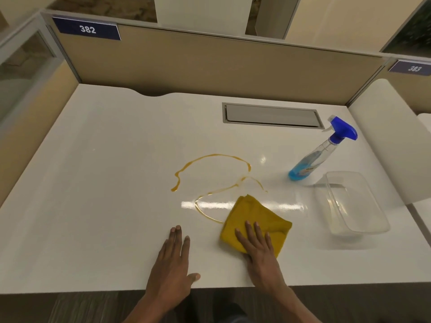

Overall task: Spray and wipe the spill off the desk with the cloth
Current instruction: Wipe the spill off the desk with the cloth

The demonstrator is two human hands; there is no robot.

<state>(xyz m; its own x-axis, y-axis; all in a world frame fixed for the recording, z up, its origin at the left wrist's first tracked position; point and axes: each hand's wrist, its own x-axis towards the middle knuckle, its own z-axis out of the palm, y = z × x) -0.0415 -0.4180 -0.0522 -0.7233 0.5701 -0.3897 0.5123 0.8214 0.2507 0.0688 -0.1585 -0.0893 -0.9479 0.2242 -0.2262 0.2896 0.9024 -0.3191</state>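
A thin amber spill (211,176) loops across the middle of the white desk (98,183). A folded mustard-yellow cloth (251,217) lies on the desk over the spill's lower right end. My right hand (258,250) rests flat on the near part of the cloth, fingers spread. My left hand (173,259) lies palm down on the bare desk to the left of the cloth, holding nothing. A clear spray bottle (319,155) with blue liquid and a blue trigger head stands at the right, apart from both hands.
A clear plastic container (354,206) sits right of the cloth, in front of the bottle. A grey cable hatch (271,115) is set into the desk at the back. Beige partition walls (210,64) enclose the desk on the back and sides.
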